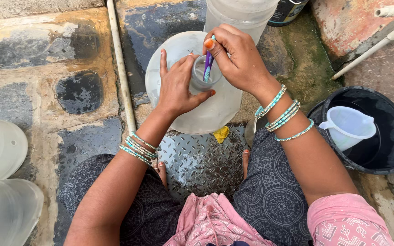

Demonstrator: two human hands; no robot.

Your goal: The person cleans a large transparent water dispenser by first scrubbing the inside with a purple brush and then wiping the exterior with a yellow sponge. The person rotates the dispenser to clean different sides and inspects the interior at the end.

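Two hands are busy at one spot: my left hand (176, 86) wraps its thumb and fingers around the narrow neck of the big translucent plastic water jar (169, 64), which lies on wet stone paving just in front of my bare feet, its mouth turned up toward me. My right hand (238, 57) is closed in a pinch on a purple-handled toothbrush (209, 64), whose head reaches down inside that mouth. To scrub this well, I judge I should keep the left grip firm so the neck does not roll, and work the bristles all round the inner rim, not in one place. A small crumpled yellow scrap (221, 133) lies on the patterned metal plate (197, 157) near my toes, just beside the jar's belly. To my right stands a black round bucket (391, 150) with a white plastic jug (349, 127) inside it, well apart from the jar. More cloudy plastic containers (1, 150) sit at the left edge, and a thin white pipe (121, 73) runs along the stones beside the jar. Whether the bucket holds water I cannot tell.
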